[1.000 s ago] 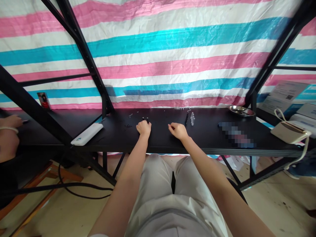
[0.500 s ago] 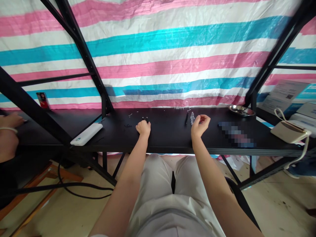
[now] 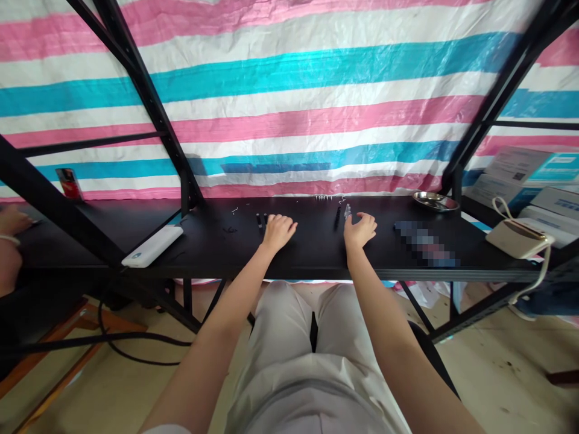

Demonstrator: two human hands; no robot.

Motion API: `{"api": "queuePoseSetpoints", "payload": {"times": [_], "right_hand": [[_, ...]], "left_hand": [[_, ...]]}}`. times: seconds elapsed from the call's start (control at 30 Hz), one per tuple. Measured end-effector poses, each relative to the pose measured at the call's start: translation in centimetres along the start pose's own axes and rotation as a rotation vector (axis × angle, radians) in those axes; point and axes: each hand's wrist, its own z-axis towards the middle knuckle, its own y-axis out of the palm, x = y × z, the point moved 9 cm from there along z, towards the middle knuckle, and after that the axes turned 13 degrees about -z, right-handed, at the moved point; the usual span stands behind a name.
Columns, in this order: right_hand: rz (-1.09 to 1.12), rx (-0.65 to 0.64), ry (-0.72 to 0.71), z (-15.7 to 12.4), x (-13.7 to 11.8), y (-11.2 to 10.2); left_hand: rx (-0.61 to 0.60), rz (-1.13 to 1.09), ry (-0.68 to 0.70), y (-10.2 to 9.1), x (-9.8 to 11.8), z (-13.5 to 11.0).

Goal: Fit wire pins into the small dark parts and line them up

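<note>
My left hand point(image 3: 277, 231) rests on the black table point(image 3: 312, 250), its fingers loosely spread and pointing right, just beside two small black parts point(image 3: 259, 219). Over by a small clear part point(image 3: 347, 209) and a thin black part point(image 3: 337, 216), my right hand point(image 3: 359, 229) lies on the table with its fingers curled down. What is under those fingers is hidden. A row of tiny light pins point(image 3: 324, 197) lies at the back of the table.
A white power bank point(image 3: 152, 246) lies at the left, a metal dish point(image 3: 435, 201) at the back right, a beige pouch with a cord point(image 3: 516, 237) further right. Black frame posts point(image 3: 149, 102) cross the view. Another person's hand point(image 3: 9, 224) is at the far left.
My right hand moved right from the table's middle to the clear part, lifted, then came down on the table. My left hand shifted right, off the two black parts, and its fingers spread.
</note>
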Motion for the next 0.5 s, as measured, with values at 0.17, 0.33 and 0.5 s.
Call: {"api": "queuePoseSetpoints", "payload": {"times": [0.17, 0.33, 0.5], "right_hand": [[0.001, -0.054, -0.027, 0.3, -0.2, 0.9], [0.026, -0.021, -0.046, 0.5, -0.7, 0.5], [0.04, 0.102, -0.132, 0.2, -1.8, -1.2]], "left_hand": [[-0.166, -0.066, 0.334, 3.4, 6.0, 0.3], [-0.114, -0.114, 0.257, 5.8, 8.3, 1.9], [-0.111, -0.117, 0.168, 7.9, 10.3, 3.7]]}}
